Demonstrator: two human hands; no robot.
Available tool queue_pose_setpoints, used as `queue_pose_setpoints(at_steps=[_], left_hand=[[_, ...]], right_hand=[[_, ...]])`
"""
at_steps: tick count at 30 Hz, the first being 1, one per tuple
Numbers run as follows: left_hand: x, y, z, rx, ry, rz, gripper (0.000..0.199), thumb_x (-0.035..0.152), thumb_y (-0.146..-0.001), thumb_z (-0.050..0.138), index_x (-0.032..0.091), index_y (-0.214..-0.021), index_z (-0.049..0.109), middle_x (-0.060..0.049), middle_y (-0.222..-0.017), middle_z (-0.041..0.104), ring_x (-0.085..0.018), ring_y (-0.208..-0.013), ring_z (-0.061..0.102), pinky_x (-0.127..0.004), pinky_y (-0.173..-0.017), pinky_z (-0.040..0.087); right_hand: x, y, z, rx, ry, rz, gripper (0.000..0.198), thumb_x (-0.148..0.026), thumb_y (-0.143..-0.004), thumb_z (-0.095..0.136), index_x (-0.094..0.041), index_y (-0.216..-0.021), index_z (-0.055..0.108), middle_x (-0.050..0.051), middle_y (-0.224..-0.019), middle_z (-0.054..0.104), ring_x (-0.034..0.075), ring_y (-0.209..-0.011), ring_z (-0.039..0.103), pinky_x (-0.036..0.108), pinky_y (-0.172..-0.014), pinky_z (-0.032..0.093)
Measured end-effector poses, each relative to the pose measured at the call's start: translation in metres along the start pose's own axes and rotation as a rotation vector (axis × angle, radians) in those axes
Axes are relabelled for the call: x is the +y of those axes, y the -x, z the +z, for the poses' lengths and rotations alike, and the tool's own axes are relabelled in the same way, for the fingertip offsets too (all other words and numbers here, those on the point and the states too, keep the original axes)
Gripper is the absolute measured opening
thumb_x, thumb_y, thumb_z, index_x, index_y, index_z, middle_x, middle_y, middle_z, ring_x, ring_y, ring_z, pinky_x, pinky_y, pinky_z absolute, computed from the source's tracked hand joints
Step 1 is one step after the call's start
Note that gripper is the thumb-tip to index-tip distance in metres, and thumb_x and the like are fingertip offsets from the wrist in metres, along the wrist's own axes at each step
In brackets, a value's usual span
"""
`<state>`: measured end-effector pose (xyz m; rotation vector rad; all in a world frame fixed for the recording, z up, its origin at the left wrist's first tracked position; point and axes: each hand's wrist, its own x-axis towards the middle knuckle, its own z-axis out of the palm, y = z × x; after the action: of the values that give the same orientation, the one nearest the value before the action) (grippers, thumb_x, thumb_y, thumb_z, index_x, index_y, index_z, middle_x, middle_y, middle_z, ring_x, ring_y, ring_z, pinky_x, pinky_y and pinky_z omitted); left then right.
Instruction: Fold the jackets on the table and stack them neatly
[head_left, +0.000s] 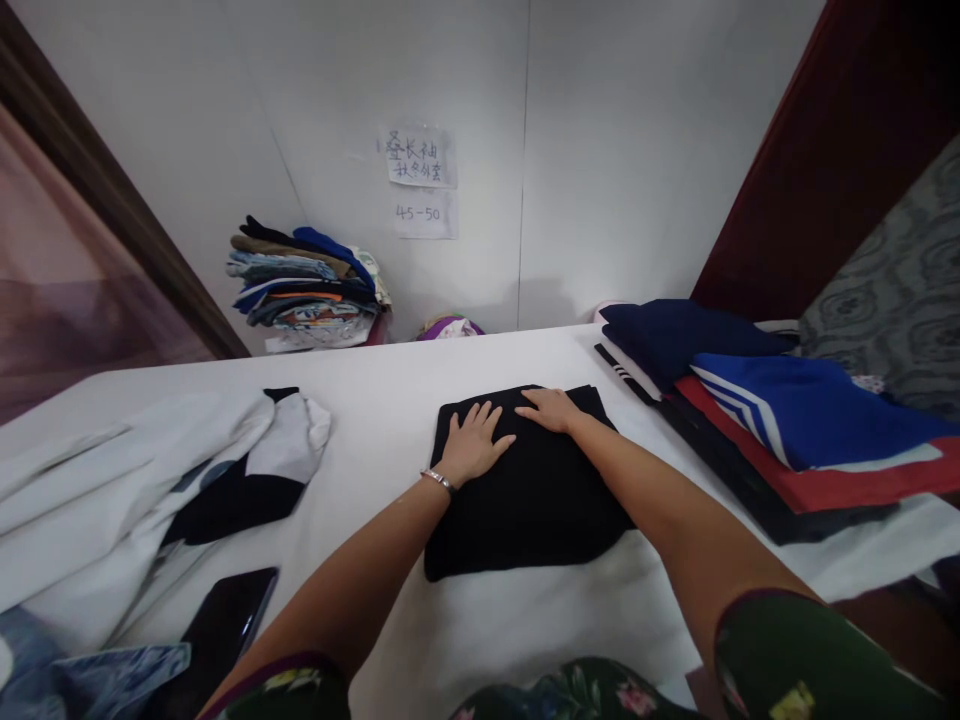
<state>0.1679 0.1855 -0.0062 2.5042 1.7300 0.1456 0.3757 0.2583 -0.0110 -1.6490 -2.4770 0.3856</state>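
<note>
A black folded garment (pixel 529 510) lies flat in a rough rectangle on the white table in front of me. My left hand (pixel 471 445) rests on its upper left part, fingers spread and palm down. Near the garment's far edge, my right hand (pixel 551 410) also lies on the cloth with its fingers stretched out to the left. Both hands press on top and neither grips the fabric. What kind of garment it is cannot be made out while it is folded.
Left on the table (pixel 375 420) lie a loose white and black garment (pixel 255 470), a black phone (pixel 225 620) and some denim (pixel 120 665). Folded clothes, a blue one (pixel 847 410) on top, are stacked right. Another clothes pile (pixel 307 280) stands by the wall, beneath paper signs (pixel 421 160).
</note>
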Motion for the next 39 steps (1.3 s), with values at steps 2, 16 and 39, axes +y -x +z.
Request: queue_pose_setpoints(at_steps=[2, 16, 39], left_hand=[[0.0, 0.0, 0.001, 0.006, 0.001, 0.004, 0.072, 0.064, -0.097, 0.025, 0.023, -0.155, 0.033, -0.007, -0.164, 0.028, -0.028, -0.152, 0.02, -0.06, -0.12, 0.018], [-0.002, -0.003, 0.001, 0.007, 0.016, 0.003, 0.071, 0.063, -0.096, 0.025, 0.023, -0.154, 0.034, -0.009, -0.164, 0.029, -0.029, -0.151, 0.023, -0.06, -0.119, 0.02], [0.02, 0.021, -0.027, 0.064, 0.047, 0.017, 0.069, 0.058, -0.097, 0.03, 0.017, -0.153, 0.036, -0.014, -0.165, 0.025, -0.032, -0.152, 0.021, -0.062, -0.119, 0.02]], right_hand=[[0.009, -0.003, 0.006, 0.007, -0.019, 0.033, 0.066, -0.062, -0.099, 0.033, -0.018, -0.143, 0.054, 0.012, -0.149, 0.052, 0.027, -0.14, 0.045, 0.043, -0.116, 0.031], [0.057, 0.058, -0.016, 0.096, -0.22, 0.209, 0.054, -0.046, -0.095, 0.053, -0.022, -0.143, 0.053, 0.008, -0.158, 0.04, 0.028, -0.151, 0.026, 0.052, -0.123, 0.014], [0.014, 0.242, 0.025, 0.498, -1.148, 0.577, 0.073, -0.045, -0.073, 0.075, -0.02, -0.139, 0.055, 0.005, -0.096, 0.067, 0.015, -0.068, 0.06, 0.026, -0.05, 0.049]])
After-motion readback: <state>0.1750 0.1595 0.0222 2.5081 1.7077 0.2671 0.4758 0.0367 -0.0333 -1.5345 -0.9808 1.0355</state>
